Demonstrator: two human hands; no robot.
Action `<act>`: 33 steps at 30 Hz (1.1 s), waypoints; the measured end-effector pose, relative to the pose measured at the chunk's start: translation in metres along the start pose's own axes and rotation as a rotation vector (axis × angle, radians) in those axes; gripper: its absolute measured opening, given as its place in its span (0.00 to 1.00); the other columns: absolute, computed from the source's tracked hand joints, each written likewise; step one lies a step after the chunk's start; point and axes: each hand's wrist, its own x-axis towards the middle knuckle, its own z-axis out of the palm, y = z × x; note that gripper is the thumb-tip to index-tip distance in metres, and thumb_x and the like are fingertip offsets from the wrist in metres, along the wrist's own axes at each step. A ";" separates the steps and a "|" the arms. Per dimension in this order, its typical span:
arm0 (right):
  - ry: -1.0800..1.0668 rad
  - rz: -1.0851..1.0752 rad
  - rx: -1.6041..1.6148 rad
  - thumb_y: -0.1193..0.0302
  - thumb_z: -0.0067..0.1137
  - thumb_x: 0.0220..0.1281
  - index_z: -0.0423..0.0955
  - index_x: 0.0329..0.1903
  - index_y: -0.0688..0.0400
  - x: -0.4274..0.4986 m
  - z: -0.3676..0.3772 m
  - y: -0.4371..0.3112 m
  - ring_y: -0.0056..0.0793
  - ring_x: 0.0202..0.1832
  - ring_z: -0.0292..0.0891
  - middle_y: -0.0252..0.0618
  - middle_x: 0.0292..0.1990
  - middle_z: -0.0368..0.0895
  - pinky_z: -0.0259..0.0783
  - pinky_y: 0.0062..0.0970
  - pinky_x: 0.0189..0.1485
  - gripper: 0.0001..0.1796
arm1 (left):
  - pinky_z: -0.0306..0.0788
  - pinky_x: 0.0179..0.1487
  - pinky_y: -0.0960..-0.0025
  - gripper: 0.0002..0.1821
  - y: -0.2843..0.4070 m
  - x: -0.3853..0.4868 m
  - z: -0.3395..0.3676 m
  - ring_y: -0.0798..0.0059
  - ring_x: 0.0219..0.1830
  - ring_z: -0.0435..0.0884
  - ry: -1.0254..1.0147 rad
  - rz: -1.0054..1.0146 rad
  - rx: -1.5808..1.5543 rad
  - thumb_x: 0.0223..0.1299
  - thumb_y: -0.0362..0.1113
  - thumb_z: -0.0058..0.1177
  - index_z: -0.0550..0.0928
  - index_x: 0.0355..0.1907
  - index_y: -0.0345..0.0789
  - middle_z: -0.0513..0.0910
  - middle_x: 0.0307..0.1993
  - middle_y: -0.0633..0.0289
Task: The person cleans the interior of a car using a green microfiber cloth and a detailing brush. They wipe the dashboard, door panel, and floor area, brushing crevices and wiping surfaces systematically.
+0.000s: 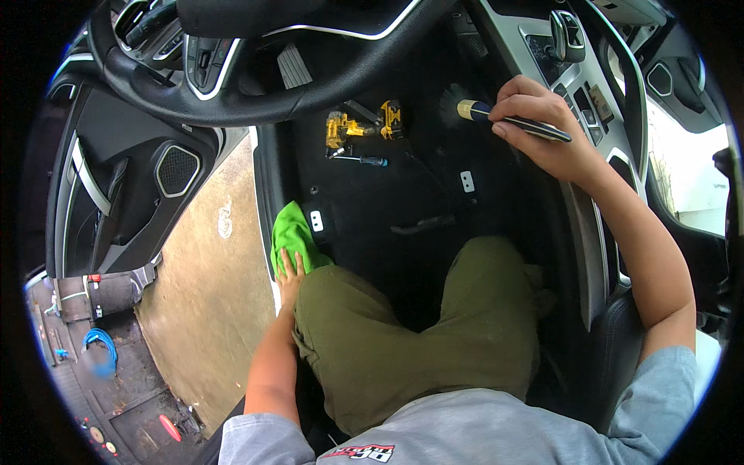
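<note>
My right hand (537,125) grips the dark handle of a detailing brush (475,111) beside the centre console. The brush's pale bristles spread against the dark side of the footwell and look blurred. At the door sill, my left hand (290,276) rests with fingers apart on a green cloth (292,232); whether it grips the cloth I cannot tell. On the black floor carpet (372,203) between the hands lie a yellow and black cordless power tool (349,129), with its battery end (392,120) to the right, and a blue-handled screwdriver (373,161).
Above the footwell curves the steering wheel (279,107), with a pedal (294,67) beyond it. The gear selector (567,38) stands on the console. An open car door (128,174) is at left. Metal brackets (467,181) show on the floor. A blue coiled hose (100,343) lies outside.
</note>
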 end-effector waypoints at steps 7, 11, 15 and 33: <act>0.059 0.109 0.005 0.73 0.72 0.67 0.86 0.44 0.61 0.005 -0.004 -0.004 0.41 0.47 0.84 0.43 0.45 0.83 0.78 0.36 0.52 0.07 | 0.61 0.76 0.25 0.48 -0.005 -0.104 -0.012 0.22 0.82 0.55 -0.366 -0.172 0.054 0.79 0.60 0.47 0.46 0.90 0.41 0.34 0.87 0.32; -0.007 0.156 -0.025 0.73 0.71 0.67 0.85 0.46 0.62 0.011 -0.007 -0.011 0.40 0.48 0.84 0.44 0.46 0.82 0.77 0.35 0.53 0.08 | 0.65 0.75 0.26 0.47 -0.014 -0.148 -0.046 0.20 0.81 0.57 -0.679 -0.209 0.200 0.81 0.58 0.46 0.45 0.90 0.41 0.38 0.86 0.29; -0.019 0.218 0.007 0.75 0.69 0.67 0.84 0.46 0.63 0.013 -0.009 -0.010 0.39 0.50 0.83 0.45 0.47 0.82 0.76 0.33 0.55 0.08 | 0.68 0.73 0.27 0.45 -0.011 -0.177 -0.071 0.18 0.80 0.59 -0.824 -0.198 0.257 0.82 0.55 0.44 0.44 0.90 0.40 0.41 0.85 0.26; -0.061 0.194 -0.074 0.75 0.66 0.75 0.84 0.48 0.66 0.011 -0.006 -0.003 0.35 0.49 0.84 0.44 0.47 0.85 0.77 0.30 0.55 0.07 | 0.54 0.84 0.36 0.56 0.011 -0.163 -0.090 0.46 0.90 0.41 -0.717 0.230 0.416 0.64 0.47 0.69 0.52 0.89 0.49 0.32 0.91 0.60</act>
